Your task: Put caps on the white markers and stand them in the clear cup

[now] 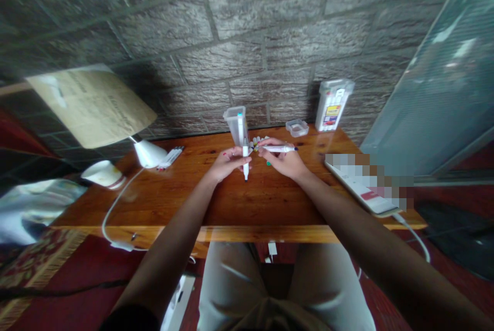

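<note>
We're pinching a white marker in our left hand, before the clear case; our right hand grips a second marker, right of it. Loose fingers could let either roll away!

Across one wooden table, we count two hands, two clear cases, one clear lid, one lamp, one white cup and at least three markers; others overlap too closely for us to tally.
</note>
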The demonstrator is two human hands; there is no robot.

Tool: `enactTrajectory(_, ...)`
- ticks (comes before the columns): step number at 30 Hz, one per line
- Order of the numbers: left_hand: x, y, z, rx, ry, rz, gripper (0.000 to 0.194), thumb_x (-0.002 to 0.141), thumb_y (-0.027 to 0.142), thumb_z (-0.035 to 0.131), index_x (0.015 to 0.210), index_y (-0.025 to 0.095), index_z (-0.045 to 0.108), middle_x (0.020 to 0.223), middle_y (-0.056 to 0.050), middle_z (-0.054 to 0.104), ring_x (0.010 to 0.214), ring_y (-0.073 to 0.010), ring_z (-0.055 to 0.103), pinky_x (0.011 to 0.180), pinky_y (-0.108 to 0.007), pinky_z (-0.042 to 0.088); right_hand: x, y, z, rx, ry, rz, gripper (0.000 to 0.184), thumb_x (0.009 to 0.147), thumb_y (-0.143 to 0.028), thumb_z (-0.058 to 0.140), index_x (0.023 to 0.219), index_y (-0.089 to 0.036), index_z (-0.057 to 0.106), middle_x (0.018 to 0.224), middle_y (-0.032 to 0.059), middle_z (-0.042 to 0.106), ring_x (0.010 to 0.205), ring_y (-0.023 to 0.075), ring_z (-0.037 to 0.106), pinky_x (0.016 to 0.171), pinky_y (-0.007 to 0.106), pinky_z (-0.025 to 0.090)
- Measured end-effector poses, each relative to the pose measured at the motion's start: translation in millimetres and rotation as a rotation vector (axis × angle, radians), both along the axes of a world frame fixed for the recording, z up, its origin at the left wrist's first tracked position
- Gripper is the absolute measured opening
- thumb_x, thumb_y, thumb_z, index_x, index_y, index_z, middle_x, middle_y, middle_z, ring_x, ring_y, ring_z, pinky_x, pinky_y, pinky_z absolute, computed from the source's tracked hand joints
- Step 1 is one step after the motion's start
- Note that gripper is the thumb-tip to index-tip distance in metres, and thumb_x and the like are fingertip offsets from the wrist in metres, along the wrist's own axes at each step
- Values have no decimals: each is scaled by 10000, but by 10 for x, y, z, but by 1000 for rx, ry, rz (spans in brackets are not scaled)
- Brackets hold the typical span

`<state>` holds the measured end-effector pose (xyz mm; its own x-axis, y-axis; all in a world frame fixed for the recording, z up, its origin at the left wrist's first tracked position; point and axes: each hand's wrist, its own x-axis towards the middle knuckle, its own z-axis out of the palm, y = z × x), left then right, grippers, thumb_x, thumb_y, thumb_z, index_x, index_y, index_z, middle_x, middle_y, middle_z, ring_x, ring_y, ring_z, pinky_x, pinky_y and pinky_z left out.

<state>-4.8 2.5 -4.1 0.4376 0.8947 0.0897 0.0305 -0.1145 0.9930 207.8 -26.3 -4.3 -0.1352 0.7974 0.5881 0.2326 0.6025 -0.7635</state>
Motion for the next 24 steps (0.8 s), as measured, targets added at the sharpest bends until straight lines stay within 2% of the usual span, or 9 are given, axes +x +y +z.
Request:
enactTrajectory(6, 10, -6, -4, 28, 30, -39, 417, 640, 377, 873, 903, 117, 680, 749, -20, 717, 648, -150, 696, 566, -227, 514, -27, -32, 15, 56, -72, 54, 246, 894, -428, 652, 1027, -228, 703, 1032, 50, 759, 926, 210, 710, 844, 345, 543)
enactTrajectory(10, 16, -24, 6, 19, 24, -34, 422, 627, 365, 881, 896, 119, 668, 756, -22, 724, 645, -148, 694, 552, -227, 522, -18, -19, -10, 53, -109, 68, 241, 902, -419, 637, 1043, -234, 702, 1033, 43, 761, 925, 206, 716, 845, 341, 546)
enactTrajectory(15, 28, -54, 23, -5, -11, -60, 440, 613, 356, 891, 892, 118, 646, 721, -21, 722, 627, -162, 707, 526, -222, 518, 29, 33, -34, 45, -104, -109, 233, 896, -423, 628, 968, -219, 716, 971, 54, 773, 880, 204, 718, 830, 340, 552)
enactTrajectory(17, 30, -61, 25, -6, -15, -58, 438, 622, 361, 886, 896, 118, 645, 711, -21, 718, 617, -165, 708, 514, -223, 515, 43, 41, -33, 13, -45, -129, 261, 895, -444, 627, 986, -215, 713, 965, 58, 771, 825, 192, 711, 773, 327, 559)
enactTrajectory(20, 25, -60, 22, -17, -22, -39, 453, 615, 368, 890, 902, 121, 640, 719, -18, 713, 632, -181, 717, 511, -230, 519, 35, 26, -14, -24, 27, -85, 297, 894, -469, 632, 1036, -220, 705, 968, 51, 767, 738, 173, 688, 689, 312, 556)
enactTrajectory(24, 17, -53, 25, -21, -9, -44, 462, 612, 370, 893, 907, 120, 640, 747, -31, 722, 637, -182, 719, 520, -237, 530, -14, -22, 28, 5, 29, 32, 273, 889, -452, 652, 1034, -229, 718, 1017, 47, 759, 862, 193, 699, 774, 327, 555)
